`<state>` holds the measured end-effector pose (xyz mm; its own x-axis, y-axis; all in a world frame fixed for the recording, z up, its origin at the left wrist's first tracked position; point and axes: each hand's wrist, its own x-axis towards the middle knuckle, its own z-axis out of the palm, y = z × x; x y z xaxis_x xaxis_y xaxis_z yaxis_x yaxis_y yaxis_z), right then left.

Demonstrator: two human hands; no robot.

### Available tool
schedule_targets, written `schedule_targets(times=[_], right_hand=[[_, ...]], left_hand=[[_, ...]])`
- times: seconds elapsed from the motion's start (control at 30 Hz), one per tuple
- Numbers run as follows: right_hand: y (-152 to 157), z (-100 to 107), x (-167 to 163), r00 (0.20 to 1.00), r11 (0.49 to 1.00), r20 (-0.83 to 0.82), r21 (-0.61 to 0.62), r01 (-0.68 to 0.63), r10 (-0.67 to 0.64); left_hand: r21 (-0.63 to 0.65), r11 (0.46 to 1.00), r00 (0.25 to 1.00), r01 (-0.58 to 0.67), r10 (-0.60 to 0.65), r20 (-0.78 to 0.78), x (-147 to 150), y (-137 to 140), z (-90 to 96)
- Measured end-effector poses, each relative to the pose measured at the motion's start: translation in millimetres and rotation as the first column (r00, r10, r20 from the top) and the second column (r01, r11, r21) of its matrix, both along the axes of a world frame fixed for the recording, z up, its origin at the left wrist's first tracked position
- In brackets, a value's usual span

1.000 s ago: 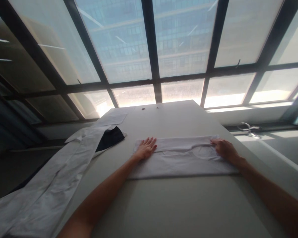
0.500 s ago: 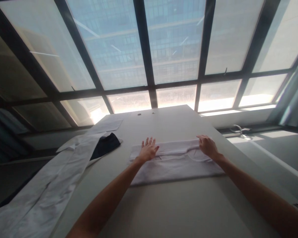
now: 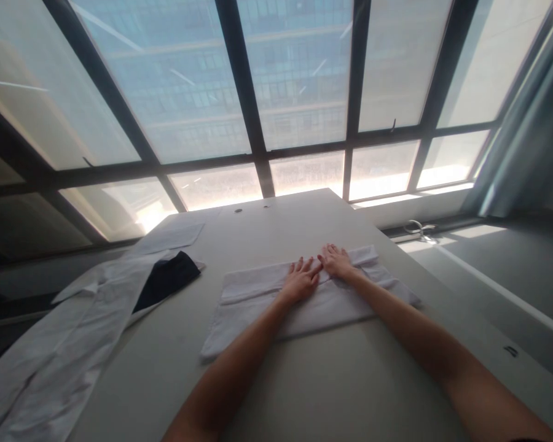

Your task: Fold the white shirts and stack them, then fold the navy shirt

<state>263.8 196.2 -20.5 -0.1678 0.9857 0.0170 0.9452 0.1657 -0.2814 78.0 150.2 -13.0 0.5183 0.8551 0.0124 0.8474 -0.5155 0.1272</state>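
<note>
A folded white garment [image 3: 253, 313] lies flat across the white table, its far strip turned over toward me. My left hand [image 3: 303, 279] rests on its middle with the fingers spread. Right beside it, my right hand [image 3: 336, 261] lies flat on the far strip, fingers stretched out, the two hands almost touching at the fingertips. Neither hand grips the cloth. The garment's right end slopes down toward a corner past my right forearm. What kind of garment it is, I cannot tell for sure.
On the left, white clothing [image 3: 69, 344] drapes along the table edge, with a dark navy piece [image 3: 168, 279] on it. A white sheet [image 3: 170, 238] lies behind. The white table [image 3: 295, 221] reaches toward tall windows. White loops [image 3: 419, 230] lie near the sill at right.
My right hand has moved left from the garment's right end, going from curled on the cloth to flat beside my left hand. The view has turned slightly right.
</note>
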Motion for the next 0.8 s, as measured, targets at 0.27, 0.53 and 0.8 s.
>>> schedule_targets(times=[0.27,0.53,0.8], right_hand=[[0,-3,109,0.959,0.967,0.135,-0.026,0.253,-0.248],[1,-9,125,0.949,0.958,0.131,0.031,0.285,-0.286],[-3,-12,126,0.952,0.955,0.106,0.114,0.274,-0.286]], left_hand=[[-0.03,0.999,1.0,-0.013,0.013,0.0,3,-1,5.5],[0.0,1.0,0.998,-0.024,0.024,0.052,14,-12,15.7],[0.027,0.99,0.987,0.136,-0.137,0.078,32,-27,1.6]])
